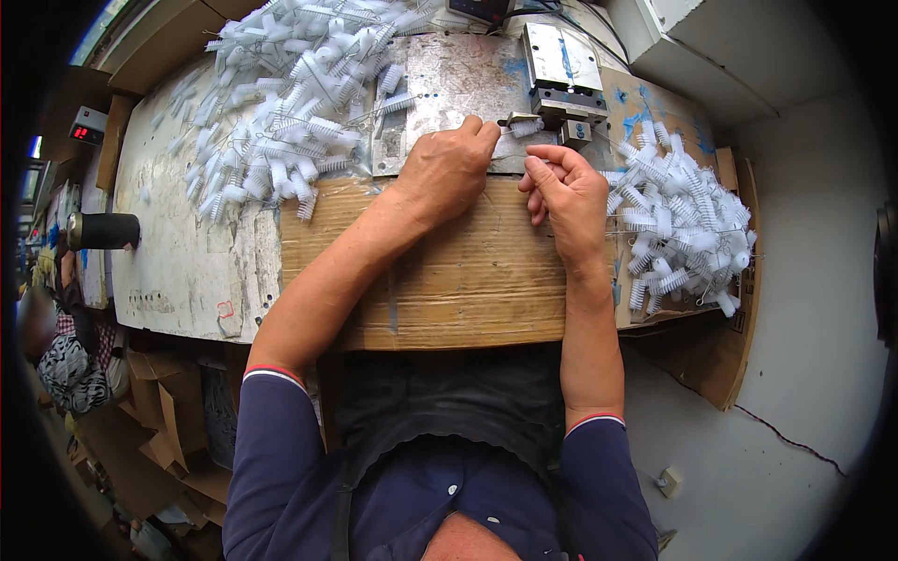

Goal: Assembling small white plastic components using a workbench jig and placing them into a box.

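My left hand [447,166] is closed in a pinch over the near edge of a metal plate [449,70]. What its fingertips grip is hidden. To its right, my right hand [572,196] has thumb and forefinger pressed together and the other fingers curled. A thin wire seems to run between the two hands, too fine to follow. Just beyond the fingertips, a small white bristle brush [527,129] lies against the dark jaw of a metal fixture [564,70].
A big heap of white wire-stemmed brushes [299,93] covers the back left of the table. Another pile of brushes [687,220] is at the right, beside a cardboard wall [745,280]. A dark cylinder [105,231] lies at the left edge. Cardboard [421,271] covers the table's front.
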The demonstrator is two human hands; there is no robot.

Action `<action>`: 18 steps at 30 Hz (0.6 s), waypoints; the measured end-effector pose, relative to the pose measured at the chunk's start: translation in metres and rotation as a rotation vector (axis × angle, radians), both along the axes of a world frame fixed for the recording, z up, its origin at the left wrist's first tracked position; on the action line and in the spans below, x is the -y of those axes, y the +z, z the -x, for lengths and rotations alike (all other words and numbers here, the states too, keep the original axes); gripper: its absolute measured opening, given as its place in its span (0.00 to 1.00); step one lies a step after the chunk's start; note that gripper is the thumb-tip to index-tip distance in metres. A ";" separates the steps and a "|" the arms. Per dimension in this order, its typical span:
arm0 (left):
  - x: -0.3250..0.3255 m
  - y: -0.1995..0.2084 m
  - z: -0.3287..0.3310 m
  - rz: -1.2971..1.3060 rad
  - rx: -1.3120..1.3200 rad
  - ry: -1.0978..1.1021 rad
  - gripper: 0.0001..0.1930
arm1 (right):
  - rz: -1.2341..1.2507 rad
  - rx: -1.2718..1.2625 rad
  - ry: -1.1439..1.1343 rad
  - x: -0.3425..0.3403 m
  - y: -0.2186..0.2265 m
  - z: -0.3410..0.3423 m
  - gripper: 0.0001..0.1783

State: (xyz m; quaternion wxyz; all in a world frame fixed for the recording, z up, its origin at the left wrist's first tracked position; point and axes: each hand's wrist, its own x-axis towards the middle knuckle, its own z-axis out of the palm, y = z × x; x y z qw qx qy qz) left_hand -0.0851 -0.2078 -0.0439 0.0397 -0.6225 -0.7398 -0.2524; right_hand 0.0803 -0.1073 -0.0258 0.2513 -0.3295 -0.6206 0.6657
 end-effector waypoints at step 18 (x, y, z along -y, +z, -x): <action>0.019 -0.002 0.007 -0.244 0.063 0.102 0.08 | -0.024 0.041 0.009 0.001 0.001 0.002 0.13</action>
